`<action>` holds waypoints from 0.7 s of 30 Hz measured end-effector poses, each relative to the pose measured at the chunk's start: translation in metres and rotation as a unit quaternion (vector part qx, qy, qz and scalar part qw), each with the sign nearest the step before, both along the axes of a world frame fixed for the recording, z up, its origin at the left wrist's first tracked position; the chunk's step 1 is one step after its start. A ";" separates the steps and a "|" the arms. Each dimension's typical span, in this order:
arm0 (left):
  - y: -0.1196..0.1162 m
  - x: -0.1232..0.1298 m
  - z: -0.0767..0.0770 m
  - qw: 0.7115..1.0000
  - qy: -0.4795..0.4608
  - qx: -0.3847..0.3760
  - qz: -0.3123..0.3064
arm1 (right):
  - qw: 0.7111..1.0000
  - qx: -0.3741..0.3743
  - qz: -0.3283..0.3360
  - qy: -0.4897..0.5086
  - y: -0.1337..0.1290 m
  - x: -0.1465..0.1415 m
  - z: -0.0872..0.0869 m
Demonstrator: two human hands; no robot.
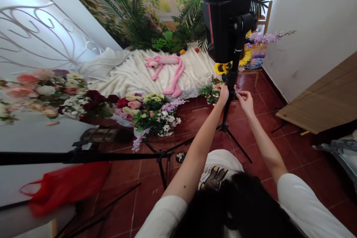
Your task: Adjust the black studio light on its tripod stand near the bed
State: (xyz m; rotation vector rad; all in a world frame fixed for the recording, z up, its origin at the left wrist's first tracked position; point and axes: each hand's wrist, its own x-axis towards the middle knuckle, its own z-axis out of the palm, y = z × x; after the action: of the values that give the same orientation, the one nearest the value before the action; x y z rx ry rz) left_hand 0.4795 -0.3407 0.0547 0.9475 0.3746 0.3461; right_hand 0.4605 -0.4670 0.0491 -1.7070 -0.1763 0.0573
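A black studio light (224, 18) tops a black light stand (226, 113) in front of me, its tripod legs spread on the floor. My left hand (224, 95) is wrapped around the stand's pole, just below a clamp collar; its fingers are partly hidden by the pole. Close by on the other side, my right hand (245, 101) has thumb and forefinger pinched together beside the collar. Whatever lies between those fingertips is too small to make out. Sunflowers (222, 68) show behind the pole.
A pink plush toy (170, 61) lies on a white draped blanket (131, 68). Artificial flowers (156, 113) stand at the left, near another tripod (160, 155) and a red bag (68, 186). A cardboard sheet (320, 96) leans at the right.
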 end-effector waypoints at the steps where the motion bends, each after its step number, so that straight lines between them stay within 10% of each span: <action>1: 0.000 0.000 0.000 1.000 -0.002 0.000 -0.002 | 0.996 0.039 0.014 0.076 0.000 0.003 0.001; 5: -0.001 -0.001 0.001 1.000 -0.007 0.000 -0.005 | 0.928 0.158 0.126 0.312 -0.006 0.011 0.005; 9: -0.001 -0.002 0.001 1.000 -0.015 0.012 -0.014 | 0.912 0.187 0.150 0.333 -0.009 0.010 0.002; 15: 0.000 0.001 -0.004 1.000 -0.024 0.013 -0.012 | 0.998 0.050 -0.017 0.020 -0.007 -0.008 -0.004; 21: -0.001 -0.001 0.000 1.000 0.020 0.019 -0.007 | 0.952 -0.173 -0.002 -0.252 -0.011 -0.029 0.006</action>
State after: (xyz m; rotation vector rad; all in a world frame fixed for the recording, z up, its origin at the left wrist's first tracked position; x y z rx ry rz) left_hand 0.4786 -0.3416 0.0549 0.9948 0.3986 0.3221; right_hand 0.4318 -0.4783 0.0553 -2.0459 -0.5700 -0.3759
